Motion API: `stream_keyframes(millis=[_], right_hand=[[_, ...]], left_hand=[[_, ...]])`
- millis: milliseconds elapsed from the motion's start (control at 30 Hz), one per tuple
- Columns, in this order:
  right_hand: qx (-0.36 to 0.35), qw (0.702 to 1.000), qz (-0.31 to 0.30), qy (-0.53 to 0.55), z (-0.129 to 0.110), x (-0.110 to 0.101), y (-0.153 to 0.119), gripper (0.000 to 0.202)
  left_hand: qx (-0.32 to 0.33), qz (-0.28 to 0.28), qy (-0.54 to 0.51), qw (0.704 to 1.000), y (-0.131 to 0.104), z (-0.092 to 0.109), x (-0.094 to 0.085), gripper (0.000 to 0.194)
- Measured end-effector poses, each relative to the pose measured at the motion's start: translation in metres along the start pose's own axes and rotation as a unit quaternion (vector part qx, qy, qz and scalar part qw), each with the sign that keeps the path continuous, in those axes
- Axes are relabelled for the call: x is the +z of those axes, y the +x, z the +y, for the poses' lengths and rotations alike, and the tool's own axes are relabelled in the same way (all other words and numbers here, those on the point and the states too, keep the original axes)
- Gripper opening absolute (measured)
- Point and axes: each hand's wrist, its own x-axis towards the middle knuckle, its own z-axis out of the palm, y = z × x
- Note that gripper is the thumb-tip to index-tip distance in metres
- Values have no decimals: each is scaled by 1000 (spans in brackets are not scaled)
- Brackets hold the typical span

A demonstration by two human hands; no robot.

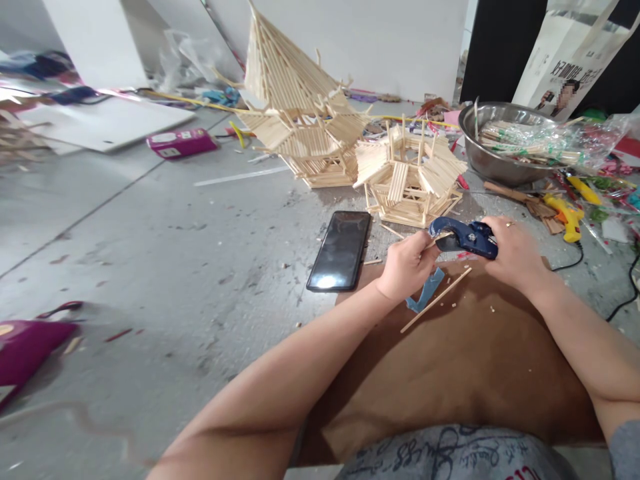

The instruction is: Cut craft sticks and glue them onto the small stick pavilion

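Via the head cam I've got both hands up front, just R of centre. My L hand is closed, thumb & fingertips pinching a thin wooden stick, its far end at the mouth of the blue cutter; can't tell if the blade touches it. My R hand is wrapped round the cutter's handle end, fingers curled, ring on one. Cutter's held above the far edge of the brown sheet, btwn the two hands. Below them a loose stick lies diagonally on the sheet, w/ a blue strip just beside it & small offcuts about. Black phone lies flat on the grey surface, L of my L hand. Beyond the hands: a low hexagonal stick model, & behind-L of it a taller stick tower w/ pointed roof, both upright. Far R there's a metal bowl w/ bundled sticks & clear plastic; yellow glue gun lies nearer me, cord trailing. Far L: purple box near a white board.
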Motion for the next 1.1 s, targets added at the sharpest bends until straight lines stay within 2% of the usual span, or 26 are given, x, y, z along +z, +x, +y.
stream_keyframes(millis=[300,567,767,933,1100], right_hand=[[-14,999,33,-16,3,7,-3,37],[44,999,-3,-19,0,7,-5,39],[73,997,-26,13,0,6,-4,34],[57,990,-45,118,12,10,1,36],[48,988,-58,138,15,11,2,37]], left_hand=[[17,0,-1,1000,0,-1,0,22],[-13,-18,-20,1000,0,1,0,21],[-102,-59,-90,989,2,3,0,20],[-206,-130,-200,949,7,2,0,22],[-247,-157,-250,923,9,2,0,23]])
